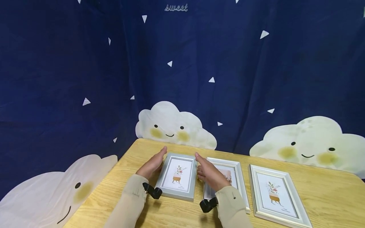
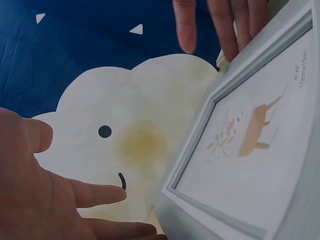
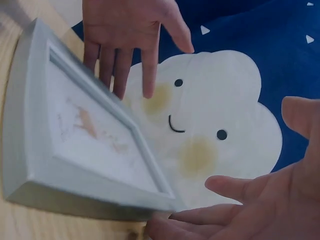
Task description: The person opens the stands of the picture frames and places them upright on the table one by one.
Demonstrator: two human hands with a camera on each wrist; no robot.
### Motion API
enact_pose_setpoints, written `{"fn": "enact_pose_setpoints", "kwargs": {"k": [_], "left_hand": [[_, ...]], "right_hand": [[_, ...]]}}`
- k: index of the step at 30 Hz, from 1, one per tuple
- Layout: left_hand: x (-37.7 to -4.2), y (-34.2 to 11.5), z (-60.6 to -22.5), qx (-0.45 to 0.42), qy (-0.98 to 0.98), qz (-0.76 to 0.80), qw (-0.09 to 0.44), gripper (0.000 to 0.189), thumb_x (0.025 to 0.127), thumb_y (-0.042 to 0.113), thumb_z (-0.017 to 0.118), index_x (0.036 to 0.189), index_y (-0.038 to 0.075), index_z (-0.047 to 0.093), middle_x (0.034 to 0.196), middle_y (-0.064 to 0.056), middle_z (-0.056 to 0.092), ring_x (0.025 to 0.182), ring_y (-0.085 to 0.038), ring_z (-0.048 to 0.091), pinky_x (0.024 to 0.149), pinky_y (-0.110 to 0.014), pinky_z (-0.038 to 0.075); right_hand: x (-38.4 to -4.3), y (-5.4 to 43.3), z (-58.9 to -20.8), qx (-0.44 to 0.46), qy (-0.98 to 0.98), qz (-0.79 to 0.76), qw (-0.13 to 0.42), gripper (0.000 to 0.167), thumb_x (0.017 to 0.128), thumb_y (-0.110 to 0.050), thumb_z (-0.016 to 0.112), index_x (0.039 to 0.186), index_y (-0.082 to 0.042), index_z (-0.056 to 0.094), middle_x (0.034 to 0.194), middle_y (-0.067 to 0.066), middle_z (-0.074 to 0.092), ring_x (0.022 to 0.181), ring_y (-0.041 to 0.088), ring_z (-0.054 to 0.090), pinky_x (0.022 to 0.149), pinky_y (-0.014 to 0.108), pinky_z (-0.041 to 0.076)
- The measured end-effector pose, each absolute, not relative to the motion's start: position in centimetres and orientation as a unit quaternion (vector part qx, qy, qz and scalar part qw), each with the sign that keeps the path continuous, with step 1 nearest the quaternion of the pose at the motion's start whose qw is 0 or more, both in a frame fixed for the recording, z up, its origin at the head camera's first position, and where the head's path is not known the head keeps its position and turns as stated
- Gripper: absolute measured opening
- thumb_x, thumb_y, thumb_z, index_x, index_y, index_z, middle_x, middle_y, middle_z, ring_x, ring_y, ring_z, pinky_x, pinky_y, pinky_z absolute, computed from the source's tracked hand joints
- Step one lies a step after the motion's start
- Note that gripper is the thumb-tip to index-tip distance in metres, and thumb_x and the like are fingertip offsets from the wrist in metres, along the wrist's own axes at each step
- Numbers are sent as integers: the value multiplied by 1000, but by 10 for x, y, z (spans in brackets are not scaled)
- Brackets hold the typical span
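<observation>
Out on the far left, a smiling white cloud point(image 1: 51, 196) sits on the navy backdrop point(image 1: 182, 47), right beside the wooden worktop point(image 1: 325, 196). Next comes the left hand point(image 1: 152, 164), thumb raised, fingers loosely extended, the grip wide and with hold of nothing, just beside a grey-blue picture frame point(image 1: 178, 175). And there's the frame itself, between the two palms on the worktop, face up, showing a plant in an orange-brown pot on legs; whether any fingertip touches its edge, I cannot tell. On its other side, here's the right hand point(image 1: 212, 174), palm turned inward, thumb up, fingers relaxed, that grip open too and carrying nothing. Beneath and beyond it lies a silver frame point(image 1: 238, 176), partly covered by hand and sleeve. Rightmost of all, well apart from the hands, a whitish frame point(image 1: 278, 194) lies face up with a similar potted-plant print.
</observation>
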State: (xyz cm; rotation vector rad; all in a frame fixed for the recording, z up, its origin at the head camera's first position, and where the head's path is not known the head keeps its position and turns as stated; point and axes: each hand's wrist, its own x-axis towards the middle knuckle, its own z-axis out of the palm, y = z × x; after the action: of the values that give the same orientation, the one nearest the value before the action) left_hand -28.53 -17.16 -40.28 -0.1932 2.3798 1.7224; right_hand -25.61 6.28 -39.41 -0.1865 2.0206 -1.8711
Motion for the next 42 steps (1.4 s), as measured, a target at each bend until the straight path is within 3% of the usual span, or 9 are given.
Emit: {"fn": "enact_pose_setpoints", "kwargs": {"k": [9,16,23,32,42], "left_hand": [[-286,-168,-406,-65,820,560,93,79,98,61,25,149,1,31,154,-26,23,143,-40,18,114,-53,15],[-282,-166,-405,-83,829,546,94,85,94,68,28,153,8,24,156,-21,20,144,-40,13,113,-59,10],[-283,-167,-407,-86,829,546,91,87,93,69,29,151,4,28,155,-22,23,144,-41,14,113,-58,10],[-284,-164,-405,-88,818,561,92,86,93,69,28,151,5,27,156,-21,20,144,-39,12,113,-58,8],[-283,-163,-400,-79,810,575,88,81,95,68,25,150,8,32,157,-19,19,145,-38,13,114,-57,8]], "right_hand": [[-263,69,-409,-64,675,-706,205,106,84,-73,48,151,4,16,151,36,16,141,43,19,112,50,24],[-264,73,-413,-75,636,-736,218,107,84,-73,48,151,4,14,153,33,15,143,41,16,114,48,20],[-267,77,-417,-80,616,-750,227,107,84,-73,48,151,4,12,153,32,15,143,40,17,114,47,20],[-269,81,-419,-81,589,-769,237,104,88,-71,45,149,7,12,153,31,18,142,39,20,114,46,20],[-270,83,-419,-92,580,-772,243,89,97,-62,35,149,7,12,153,32,16,142,40,18,113,46,21]]}}
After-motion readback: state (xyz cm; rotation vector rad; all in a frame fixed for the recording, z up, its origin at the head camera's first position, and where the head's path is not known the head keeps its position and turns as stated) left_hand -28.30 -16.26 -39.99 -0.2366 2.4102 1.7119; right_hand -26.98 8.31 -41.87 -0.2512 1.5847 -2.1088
